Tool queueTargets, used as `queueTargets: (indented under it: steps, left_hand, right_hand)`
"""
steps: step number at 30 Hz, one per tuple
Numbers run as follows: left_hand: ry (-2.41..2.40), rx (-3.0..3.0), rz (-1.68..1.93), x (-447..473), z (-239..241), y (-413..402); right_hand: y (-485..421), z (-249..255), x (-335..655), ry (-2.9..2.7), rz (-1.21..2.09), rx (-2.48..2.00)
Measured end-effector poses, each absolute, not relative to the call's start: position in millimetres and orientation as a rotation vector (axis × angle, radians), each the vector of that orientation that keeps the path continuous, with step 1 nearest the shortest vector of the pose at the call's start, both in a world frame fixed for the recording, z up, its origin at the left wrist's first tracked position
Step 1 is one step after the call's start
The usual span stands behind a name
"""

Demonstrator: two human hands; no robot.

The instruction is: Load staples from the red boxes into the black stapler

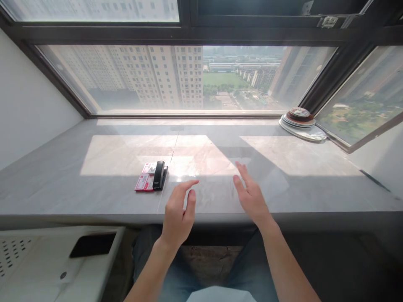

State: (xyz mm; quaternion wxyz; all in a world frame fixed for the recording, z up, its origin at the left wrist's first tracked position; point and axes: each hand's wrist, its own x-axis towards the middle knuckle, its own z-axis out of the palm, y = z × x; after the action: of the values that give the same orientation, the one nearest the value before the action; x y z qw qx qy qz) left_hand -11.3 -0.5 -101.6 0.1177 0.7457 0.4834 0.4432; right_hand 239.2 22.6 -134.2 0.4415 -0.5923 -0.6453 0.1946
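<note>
Stapler point(160, 175) lies on red cards point(145, 182), just up-left of left hand point(178, 214); both hands open, empty; right hand point(250, 194) farther off over sill point(94, 197).

No lettering can be read anywhere. The red-and-white packets point(144, 179) on the table point(94, 188) carry print — too small and blurred to make out. The black stapler point(159, 175) lying on them shows a pale mark, illegible. The top disc of the stack of plates point(300, 122) bears a pattern — no words can be told.
</note>
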Motion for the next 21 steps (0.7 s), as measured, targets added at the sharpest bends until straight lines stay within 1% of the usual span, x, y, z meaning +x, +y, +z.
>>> queueTargets:
  steps: [5, 9, 11, 14, 18, 21]
  left_hand:
    - [1.639, 2.416, 0.840, -17.4, -149.6, 35.8]
    - [1.790, 2.512, 0.657, -15.7, -166.4, 40.2]
    - [1.809, 2.528, 0.630, -14.2, -165.2, 38.2]
    - [1.801, 2.542, 0.630, -14.9, -163.1, 37.1]
    - [1.709, 2.593, 0.666, -21.6, -172.8, 39.8]
    - [1.680, 2.606, 0.720, -27.6, -183.7, 41.0]
  right_hand:
    - [33.9, -168.4, 218.4, -1.943, 0.266, -1.740]
    - [34.6, -178.7, 216.2, -1.999, 0.161, -1.792]
    - [37.9, -173.5, 211.7, -1.950, 0.203, -1.829]
    - [50.5, -156.0, 183.4, -1.841, 0.380, -1.794]
    - [80.3, -128.9, 100.3, -1.891, 0.675, -1.358]
    - [109.5, -118.5, 32.4, -1.910, 0.758, -1.353]
